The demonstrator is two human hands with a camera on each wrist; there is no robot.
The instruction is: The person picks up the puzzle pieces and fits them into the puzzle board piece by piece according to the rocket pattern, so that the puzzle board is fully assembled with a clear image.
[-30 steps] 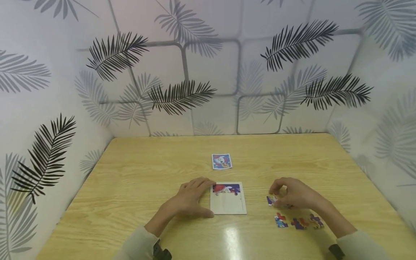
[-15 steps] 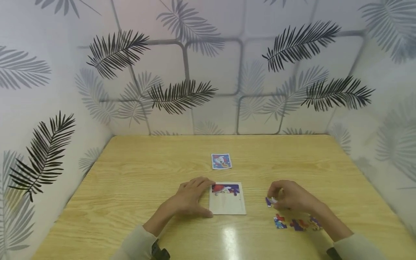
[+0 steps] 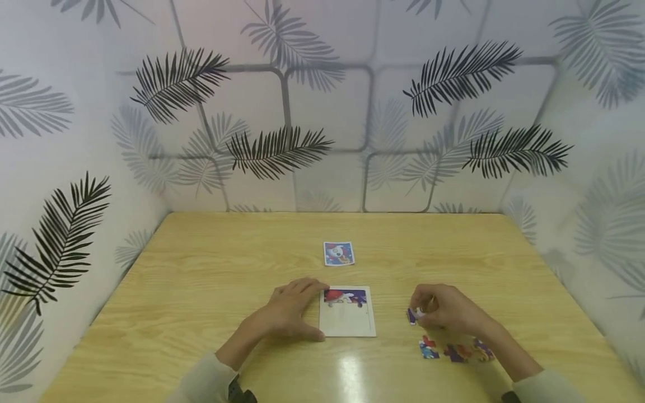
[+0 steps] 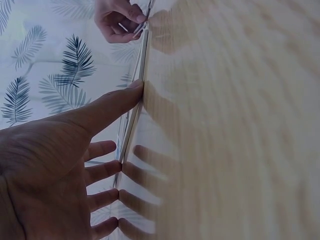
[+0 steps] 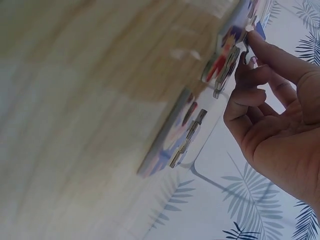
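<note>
A white square puzzle board (image 3: 347, 323) lies flat on the table (image 3: 227, 246) in front of me, its top strip filled with red, white and purple picture and the rest bare. My left hand (image 3: 292, 310) is spread wide along its left side, index fingertip at the upper corner and thumb at the lower one. To the right of the board, well apart from it, my right hand (image 3: 448, 309) pinches a purple and white puzzle piece (image 3: 411, 317) between thumb and fingers, low over the wood. Just nearer to me lie a blue and red piece (image 3: 429, 348) and other loose pieces (image 3: 457, 352). Beyond the board sits a small printed card (image 3: 339, 254) showing a white character on blue.

The tabletop is pale yellow wood with fine grain, and a bright patch of glare (image 3: 351, 378) near me. Past its far and side edges rise pale walls (image 3: 327, 187), patterned with black and grey feathery leaves and grey rounded rectangles. My sleeves (image 3: 204, 380) are light cream.
</note>
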